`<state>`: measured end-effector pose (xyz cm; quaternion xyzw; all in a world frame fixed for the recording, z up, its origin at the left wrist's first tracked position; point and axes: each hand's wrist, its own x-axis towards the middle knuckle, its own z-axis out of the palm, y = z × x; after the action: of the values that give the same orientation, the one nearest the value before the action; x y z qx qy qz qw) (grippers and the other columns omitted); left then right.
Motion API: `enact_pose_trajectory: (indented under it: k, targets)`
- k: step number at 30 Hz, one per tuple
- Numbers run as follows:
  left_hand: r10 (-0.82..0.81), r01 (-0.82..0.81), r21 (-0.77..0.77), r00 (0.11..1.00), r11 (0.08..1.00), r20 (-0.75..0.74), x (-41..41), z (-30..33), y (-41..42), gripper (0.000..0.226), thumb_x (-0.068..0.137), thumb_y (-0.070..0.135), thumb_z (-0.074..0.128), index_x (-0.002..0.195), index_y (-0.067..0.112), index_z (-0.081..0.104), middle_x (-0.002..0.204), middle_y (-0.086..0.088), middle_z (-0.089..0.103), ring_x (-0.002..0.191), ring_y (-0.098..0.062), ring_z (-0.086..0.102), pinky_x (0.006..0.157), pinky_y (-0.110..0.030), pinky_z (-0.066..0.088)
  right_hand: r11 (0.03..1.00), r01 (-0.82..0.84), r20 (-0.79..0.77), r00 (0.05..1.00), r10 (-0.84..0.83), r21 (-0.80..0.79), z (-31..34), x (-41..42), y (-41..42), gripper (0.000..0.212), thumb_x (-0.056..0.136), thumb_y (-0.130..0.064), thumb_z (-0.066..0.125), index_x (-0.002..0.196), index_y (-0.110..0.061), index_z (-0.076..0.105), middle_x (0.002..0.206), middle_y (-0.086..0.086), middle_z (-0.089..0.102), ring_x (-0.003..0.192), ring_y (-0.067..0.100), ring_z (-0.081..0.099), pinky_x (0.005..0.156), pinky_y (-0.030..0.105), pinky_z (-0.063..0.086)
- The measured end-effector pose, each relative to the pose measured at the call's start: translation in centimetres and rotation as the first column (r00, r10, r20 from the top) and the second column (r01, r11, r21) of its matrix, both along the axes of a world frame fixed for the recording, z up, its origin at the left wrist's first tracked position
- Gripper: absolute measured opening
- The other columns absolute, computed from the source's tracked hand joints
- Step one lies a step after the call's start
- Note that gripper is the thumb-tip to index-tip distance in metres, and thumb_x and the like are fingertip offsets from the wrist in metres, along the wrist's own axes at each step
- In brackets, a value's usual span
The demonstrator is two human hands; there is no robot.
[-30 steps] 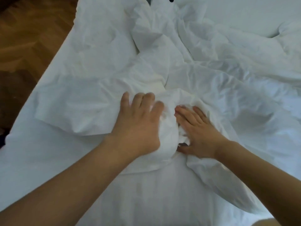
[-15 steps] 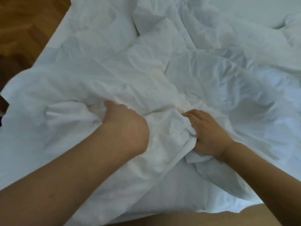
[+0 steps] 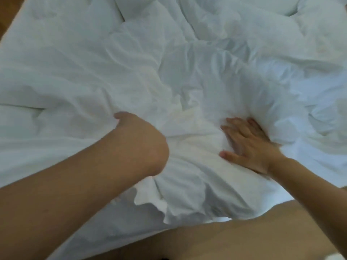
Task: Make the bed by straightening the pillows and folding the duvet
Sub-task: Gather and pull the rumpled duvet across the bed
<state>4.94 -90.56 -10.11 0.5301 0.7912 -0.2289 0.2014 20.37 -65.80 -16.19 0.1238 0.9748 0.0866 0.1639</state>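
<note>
Duvet [image 3: 187,81], white, rumpled across the whole bed: your right hand [image 3: 249,145], fisted on a fold half a second ago, now lies open and flat at 3 o'clock, while your left hand [image 3: 139,136] at 9 o'clock buries its fingers in cloth, grip unreadable; folding barely begun.

Duvet [image 3: 187,76]: white cloth, matt, heavily creased. Floor [image 3: 7,17]: brown wood.

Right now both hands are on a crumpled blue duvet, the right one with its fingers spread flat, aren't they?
Not quite: the duvet is white, not blue, as the head view shows. Both hands are on it, the right hand with fingers spread flat, the left hand curled into the fabric.
</note>
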Motion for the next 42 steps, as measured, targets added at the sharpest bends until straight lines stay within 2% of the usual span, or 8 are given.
enact_pose_trajectory:
  k: [4, 13, 18, 21, 24, 30, 35, 42]
  targets:
    - [-0.033, -0.081, 0.433, 0.968, 0.898, 0.25, 5.3, -1.9, 5.4, 0.052, 0.083, 0.04, 0.056, 0.13, 0.023, 0.041, 0.125, -0.004, 0.046, 0.113, -0.027, 0.047, 0.09, -0.049, 0.044, 0.999, -0.018, -0.066, 0.998, 0.016, -0.027, -0.5, 0.2, -1.4, 0.086, 0.08, -0.065, 0.01, 0.149, -0.017, 0.03, 0.157, -0.003, 0.025, 0.147, 0.015, 0.014, 0.119, 0.032, -0.008]
    - [0.024, -0.026, -0.207, 1.0, 0.978, -0.013, 0.3, -2.9, 5.4, 0.042, 0.094, 0.022, 0.043, 0.135, 0.022, 0.052, 0.14, -0.003, 0.052, 0.127, -0.027, 0.051, 0.106, -0.052, 0.037, 0.946, 0.32, -0.642, 0.715, -0.277, -0.051, 3.4, 8.5, 3.4, 0.039, 0.089, -0.026, 0.047, 0.124, -0.011, 0.058, 0.129, 0.014, 0.05, 0.115, 0.034, 0.049, 0.098, 0.045, 0.035]
    - [-0.272, 0.117, 0.51, 0.932, 0.852, 0.241, 11.1, 3.2, 12.7, 0.015, 0.092, 0.015, 0.046, 0.096, 0.022, 0.058, 0.096, 0.002, 0.06, 0.097, -0.022, 0.06, 0.071, -0.021, 0.039, -0.04, 0.428, 0.025, -0.04, -0.999, -0.903, 1.2, 8.2, 7.3, 0.011, 0.091, -0.009, 0.052, 0.085, -0.003, 0.059, 0.089, 0.025, 0.055, 0.073, 0.033, 0.054, 0.061, 0.036, 0.042]
    - [-0.492, 0.169, 0.572, 0.73, 0.802, 0.474, 16.9, 2.5, 15.6, 0.008, 0.091, 0.014, 0.047, 0.087, 0.021, 0.048, 0.088, 0.003, 0.05, 0.083, -0.016, 0.049, 0.079, -0.024, 0.041, -0.232, 0.21, 0.206, -0.136, -0.969, -0.95, -1.0, 8.6, 8.8, 0.019, 0.092, -0.011, 0.05, 0.074, -0.012, 0.049, 0.068, 0.007, 0.045, 0.051, 0.015, 0.041, 0.047, 0.023, 0.035]
    - [-0.397, 0.34, 0.334, 0.91, 0.879, 0.117, 15.4, -3.5, 18.5, 0.05, 0.089, 0.05, 0.046, 0.131, 0.023, 0.042, 0.142, -0.005, 0.034, 0.133, -0.027, 0.029, 0.109, -0.059, 0.017, -0.308, 0.093, 0.282, -0.219, -0.934, -0.947, -1.4, 8.3, 11.7, 0.008, 0.094, -0.015, 0.048, 0.095, -0.009, 0.053, 0.08, 0.009, 0.057, 0.064, 0.019, 0.053, 0.062, 0.028, 0.047]
    - [0.068, -0.046, 0.242, 0.994, 0.969, -0.085, 14.7, -5.5, 23.4, 0.064, 0.088, 0.031, 0.055, 0.14, 0.006, 0.029, 0.138, -0.015, 0.039, 0.125, -0.036, 0.042, 0.094, -0.06, 0.042, -0.447, -0.223, 0.487, -0.186, -0.853, -0.867, -1.7, 7.4, 16.4, 0.033, 0.093, -0.027, 0.053, 0.116, -0.003, 0.049, 0.124, 0.02, 0.056, 0.106, 0.03, 0.06, 0.086, 0.037, 0.052]
    - [0.206, -0.384, 0.323, 0.859, 0.865, 0.469, 10.4, -0.9, 25.2, 0.017, 0.08, 0.01, 0.061, 0.097, 0.01, 0.067, 0.098, -0.01, 0.069, 0.081, -0.024, 0.063, 0.06, -0.02, 0.047, -0.477, -0.542, 0.637, -0.15, -0.756, -0.692, -1.9, 7.0, 16.6, 0.043, 0.093, -0.032, 0.06, 0.126, -0.008, 0.047, 0.119, 0.012, 0.055, 0.117, 0.027, 0.053, 0.098, 0.04, 0.043]
    - [0.12, -0.122, -0.095, 0.992, 0.988, -0.029, 9.1, 2.5, 22.3, 0.042, 0.09, 0.027, 0.052, 0.129, 0.013, 0.056, 0.14, -0.009, 0.052, 0.125, -0.024, 0.051, 0.103, -0.03, 0.041, -0.03, -0.675, 0.462, -0.472, -0.751, -0.737, 4.5, 11.1, 16.7, 0.03, 0.091, -0.022, 0.05, 0.12, -0.017, 0.055, 0.104, 0.01, 0.067, 0.09, 0.026, 0.068, 0.08, 0.04, 0.058]
